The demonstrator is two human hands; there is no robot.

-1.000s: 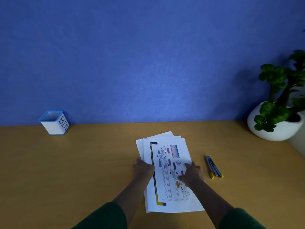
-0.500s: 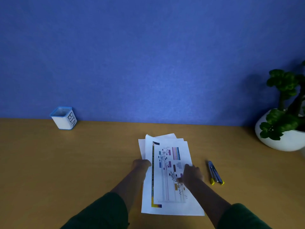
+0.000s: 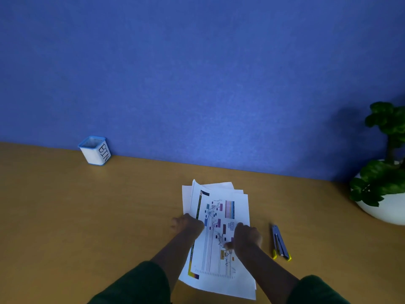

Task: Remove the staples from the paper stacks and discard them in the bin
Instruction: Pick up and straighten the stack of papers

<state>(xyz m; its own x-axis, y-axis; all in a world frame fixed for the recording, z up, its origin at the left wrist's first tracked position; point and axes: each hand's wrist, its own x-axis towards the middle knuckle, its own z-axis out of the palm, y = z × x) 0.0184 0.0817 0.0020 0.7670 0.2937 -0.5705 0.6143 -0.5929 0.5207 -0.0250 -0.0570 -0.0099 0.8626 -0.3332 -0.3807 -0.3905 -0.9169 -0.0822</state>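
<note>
Filling the top of your view is the blue wall, and below it the wooden desk carries everything else. Well right of your hands, the plant sits in its white pot at the frame edge. Under both your hands lies the paper stack, a loose fan of sheets with a coloured chart on top; its far left corner curls up off the desk. Your left hand grips the stack's left edge, fingers curled over it, though whether they pinch the sheets or only press on them is unclear. Your right hand rests on the chart, fingers bent loosely, thumb touching the paper, pressing it down rather than holding anything. Far to the left of your left hand, against the wall, stands the bin, white with a blue rim. Just right of your right hand, apart from the stack, lies the staple remover, blue-grey with yellow tips. Staples are too small to see.
</note>
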